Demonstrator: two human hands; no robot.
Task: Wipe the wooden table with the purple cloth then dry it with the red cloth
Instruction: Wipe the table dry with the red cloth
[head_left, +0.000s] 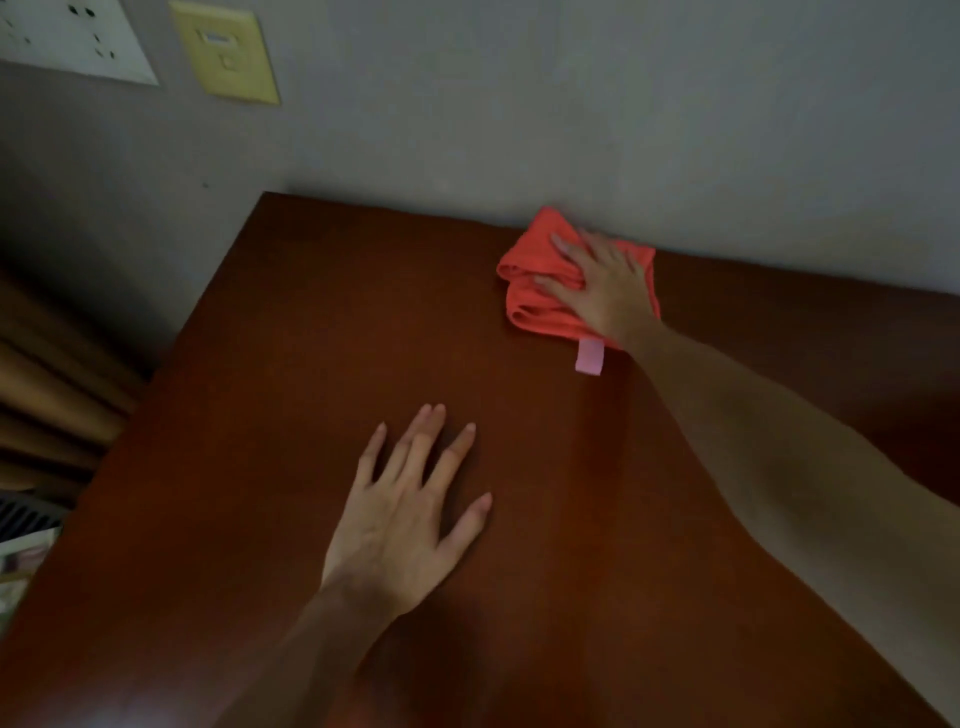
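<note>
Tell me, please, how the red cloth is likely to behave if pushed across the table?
The red cloth lies in soft bunched folds, so it would probably crumple rather than slide as one piece. Under the flat right hand, it should glide on the smooth table.

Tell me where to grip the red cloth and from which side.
Judging by its pose, grip the red cloth at its bunched left folds, coming from above: it lies flat against the wall, and the right hand already presses on it with straight fingers.

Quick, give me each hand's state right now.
Left hand: open, fingers spread flat on the wooden table, holding nothing.
Right hand: open, straight fingers pressing on the red cloth.
</note>
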